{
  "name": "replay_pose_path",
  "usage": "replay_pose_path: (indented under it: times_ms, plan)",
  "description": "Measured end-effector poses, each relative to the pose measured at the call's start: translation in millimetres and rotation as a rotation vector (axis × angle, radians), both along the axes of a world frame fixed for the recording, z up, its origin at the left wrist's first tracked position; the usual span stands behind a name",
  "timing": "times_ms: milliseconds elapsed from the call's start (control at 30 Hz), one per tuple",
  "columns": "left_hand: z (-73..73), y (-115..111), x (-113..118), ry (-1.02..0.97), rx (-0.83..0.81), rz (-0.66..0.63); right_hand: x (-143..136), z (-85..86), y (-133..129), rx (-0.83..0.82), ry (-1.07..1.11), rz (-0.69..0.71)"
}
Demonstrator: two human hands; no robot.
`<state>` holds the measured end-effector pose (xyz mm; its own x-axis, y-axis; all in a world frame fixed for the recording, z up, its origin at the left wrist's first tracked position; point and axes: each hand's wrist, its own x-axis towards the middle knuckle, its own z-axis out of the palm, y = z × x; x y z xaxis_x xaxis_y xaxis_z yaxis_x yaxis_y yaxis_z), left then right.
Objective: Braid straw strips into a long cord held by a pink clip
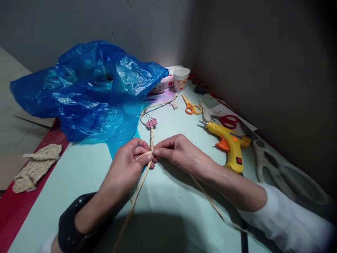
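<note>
A thin braid (152, 136) of pale straw-like strands runs toward me from a pink binder clip (151, 122). My left hand (133, 158) pinches the near end of the braid between thumb and fingers. Fingertips of my right hand (172, 149) are closed on a strand at the same spot, touching the left fingers. One loose strand (137, 196) trails down from the left hand toward the near edge of the view. Another strand (210, 202) passes under my right forearm to the lower right. Beyond the clip, the finished braid curves back across the table.
A crumpled blue plastic bag (100, 88) fills the back left. At right lie a yellow glue gun (231, 144), orange scissors (192, 106), red-handled scissors (229, 121) and large grey scissors (279, 168). A paper cup (181, 80) stands behind; a woven straw slipper (38, 168) lies left.
</note>
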<state>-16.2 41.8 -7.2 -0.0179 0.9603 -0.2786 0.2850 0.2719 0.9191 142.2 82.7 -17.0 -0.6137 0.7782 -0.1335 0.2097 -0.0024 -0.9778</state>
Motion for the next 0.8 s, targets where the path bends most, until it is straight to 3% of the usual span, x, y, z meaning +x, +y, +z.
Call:
replay_pose_path:
  times_ms: [167, 333, 533, 800]
  plan:
    - [0.8, -4.9, 1.6, 0.181, 0.094, -0.020, -3.4, -4.7, -1.2, 0.052, -0.077, -0.028]
    - [6.3, -10.9, 7.9, 0.430, 0.240, -0.041, -6.2, -0.7, -3.7, -0.005, -0.140, -0.138]
    - [11.4, -17.3, 7.9, 0.645, 0.288, -0.092, -5.7, -2.5, -5.0, 0.052, -0.169, -0.182]
    - [7.9, -23.9, 9.8, 0.741, 0.340, -0.104, -7.1, -12.3, -11.1, 0.113, -0.128, -0.203]
